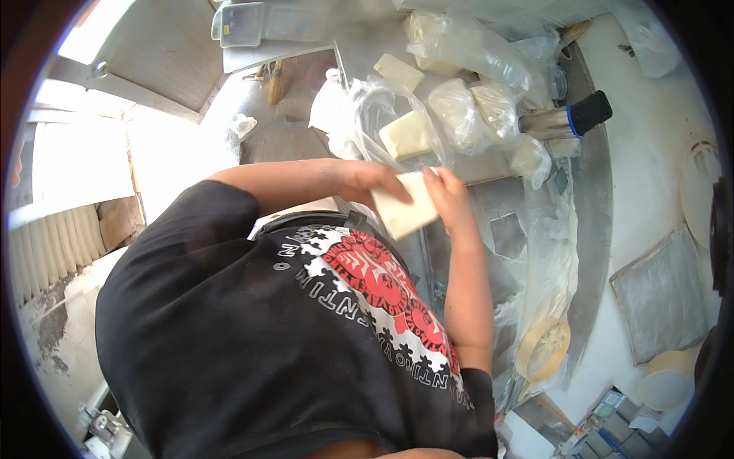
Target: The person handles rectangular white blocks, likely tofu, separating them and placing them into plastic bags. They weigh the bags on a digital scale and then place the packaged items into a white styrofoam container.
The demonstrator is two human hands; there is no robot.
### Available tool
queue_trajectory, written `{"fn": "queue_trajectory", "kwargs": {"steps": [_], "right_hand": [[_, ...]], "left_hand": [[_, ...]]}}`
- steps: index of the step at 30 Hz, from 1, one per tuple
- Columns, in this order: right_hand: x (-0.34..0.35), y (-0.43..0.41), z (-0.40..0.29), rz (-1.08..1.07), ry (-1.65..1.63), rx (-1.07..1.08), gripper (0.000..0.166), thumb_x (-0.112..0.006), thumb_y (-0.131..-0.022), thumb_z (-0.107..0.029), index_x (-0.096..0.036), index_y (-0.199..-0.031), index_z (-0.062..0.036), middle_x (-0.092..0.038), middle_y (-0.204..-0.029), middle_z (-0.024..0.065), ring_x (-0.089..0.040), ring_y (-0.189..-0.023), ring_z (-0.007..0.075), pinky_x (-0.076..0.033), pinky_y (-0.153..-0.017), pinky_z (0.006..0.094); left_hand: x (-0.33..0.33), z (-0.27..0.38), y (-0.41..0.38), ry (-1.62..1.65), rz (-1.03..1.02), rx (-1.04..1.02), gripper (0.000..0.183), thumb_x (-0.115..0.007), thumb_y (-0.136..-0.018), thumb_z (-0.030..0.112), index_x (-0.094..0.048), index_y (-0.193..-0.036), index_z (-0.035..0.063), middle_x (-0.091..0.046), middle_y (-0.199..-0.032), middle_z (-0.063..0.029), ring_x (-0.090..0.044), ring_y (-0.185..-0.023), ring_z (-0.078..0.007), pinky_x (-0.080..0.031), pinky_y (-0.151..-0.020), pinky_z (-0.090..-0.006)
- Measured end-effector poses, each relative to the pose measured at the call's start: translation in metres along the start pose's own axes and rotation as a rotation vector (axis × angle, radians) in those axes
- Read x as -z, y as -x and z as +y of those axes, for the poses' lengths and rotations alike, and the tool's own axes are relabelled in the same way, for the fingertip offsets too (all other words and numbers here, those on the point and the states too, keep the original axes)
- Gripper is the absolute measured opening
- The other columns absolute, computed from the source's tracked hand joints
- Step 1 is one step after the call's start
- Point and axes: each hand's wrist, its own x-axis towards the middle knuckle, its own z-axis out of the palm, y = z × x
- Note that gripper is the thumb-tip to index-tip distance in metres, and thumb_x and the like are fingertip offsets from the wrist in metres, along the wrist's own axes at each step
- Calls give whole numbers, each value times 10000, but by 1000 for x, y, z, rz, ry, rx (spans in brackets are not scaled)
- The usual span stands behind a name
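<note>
Both my hands hold a pale, cream-coloured rectangular block (pixel 404 212), perhaps a stack of thin sheets, close in front of my body. On its left side, my left hand (pixel 381 182) lies with its fingers over the top face. My right hand (pixel 449 195) grips the block's right edge, thumb near the upper corner. Just beyond the hands, a similar pale block (pixel 407 135) rests in an open clear plastic bag (pixel 367 94). Farther off, another pale piece (pixel 398 72) lies on the work surface.
Filled clear plastic bags (pixel 459 112) stand beyond my hands to the right, near a metal cylinder with a black end (pixel 590 113). A round wooden sieve (pixel 543 350) lies at lower right. Plastic containers (pixel 242 24) and a straw brush (pixel 278 83) are at upper left.
</note>
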Motion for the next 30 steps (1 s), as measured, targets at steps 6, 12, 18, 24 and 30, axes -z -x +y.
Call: {"fn": "queue_trajectory", "kwargs": {"steps": [6, 12, 18, 24, 30], "right_hand": [[-41, -144, -3, -234, -87, -110, 319, -558, -868, -258, -590, -1039, 10, -630, -914, 83, -558, -819, 137, -447, -735, 286], [-48, -218, 2, -83, -125, -64, 345, -557, -868, -224, -559, -1149, -23, -617, -1012, 87, -554, -901, 149, -442, -791, 283], [-39, -226, 26, -220, -47, -108, 358, -547, -876, -215, -543, -1181, -28, -611, -1021, 69, -542, -925, 151, -431, -816, 289], [-37, -218, 26, -224, -13, -47, 361, -523, -876, -252, -567, -1150, -22, -617, -999, 60, -544, -911, 146, -422, -820, 288], [-40, -218, 26, -89, 323, 172, 365, -486, -875, -269, -577, -1081, 18, -617, -1018, 172, -568, -972, 297, -417, -856, 351]], "left_hand": [[78, 51, 11, 241, 375, -91, 390, -573, -826, 179, -481, -1172, 26, -583, -1092, -114, -603, -963, -228, -484, -869, -382], [132, 66, -21, 88, 692, -421, 429, -610, -825, 183, -462, -1187, 8, -565, -1067, -103, -582, -977, -211, -494, -824, -343], [150, 47, -42, -796, 942, -326, 449, -616, -775, 260, -544, -1162, 45, -591, -1044, -166, -590, -962, -280, -466, -835, -365], [117, 68, -8, -1432, 1119, -513, 459, -687, -706, 222, -584, -1143, 126, -531, -1111, -154, -489, -1074, -319, -416, -888, -394], [152, 93, -9, -1069, 1249, -140, 304, -629, -752, 297, -629, -914, 41, -608, -927, -125, -565, -882, -237, -448, -804, -374]]}}
